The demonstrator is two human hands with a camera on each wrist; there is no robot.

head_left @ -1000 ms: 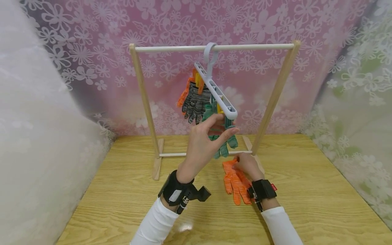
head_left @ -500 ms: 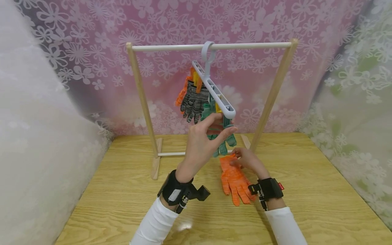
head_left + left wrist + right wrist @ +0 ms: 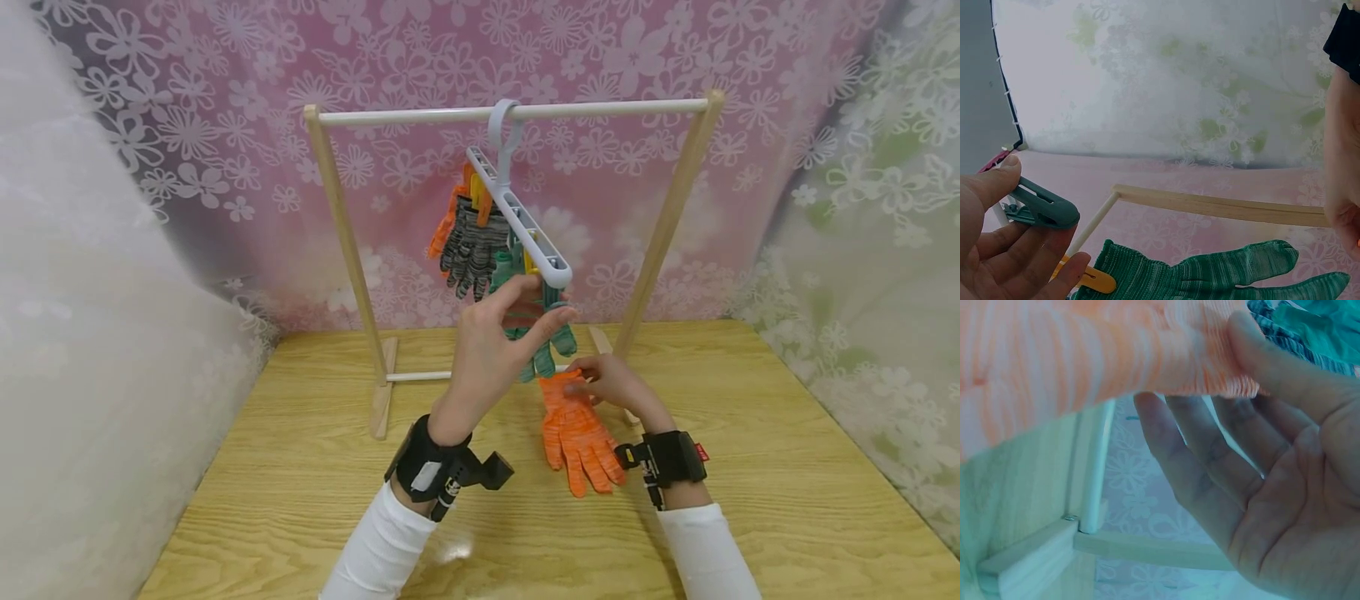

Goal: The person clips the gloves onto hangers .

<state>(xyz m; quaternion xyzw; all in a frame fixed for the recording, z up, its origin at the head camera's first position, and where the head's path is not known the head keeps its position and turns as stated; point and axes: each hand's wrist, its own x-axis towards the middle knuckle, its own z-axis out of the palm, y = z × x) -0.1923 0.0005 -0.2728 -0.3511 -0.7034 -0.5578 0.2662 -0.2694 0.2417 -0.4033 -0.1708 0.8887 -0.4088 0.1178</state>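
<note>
My left hand (image 3: pixel 483 346) pinches a dark green clothespin (image 3: pixel 1044 206) at the near end of a pale grey hanger (image 3: pixel 521 221). Beside it, a yellow clothespin (image 3: pixel 1100 279) grips the cuff of a green glove (image 3: pixel 1204 272). Lower and to the right, my right hand (image 3: pixel 611 387) pinches an orange glove (image 3: pixel 577 442) by its cuff. In the right wrist view the thumb lies on one side of the cuff (image 3: pixel 1210 350) and the fingers on the other. The orange glove's fingers point toward me; whether they touch the table cannot be told.
The hanger hooks over the white bar (image 3: pixel 615 109) of a wooden rack (image 3: pixel 348 242). At its far end hang a grey-black glove (image 3: pixel 472 250) and another orange glove (image 3: pixel 442 229), held by orange and yellow clothespins. Floral cloth (image 3: pixel 405 50) surrounds the wood-grain table (image 3: pixel 300 500).
My right hand has raised the orange glove's cuff a little, bringing it closer to the hanging green glove, and its wrist has shifted right. My left hand keeps its pinch on the clothespin.
</note>
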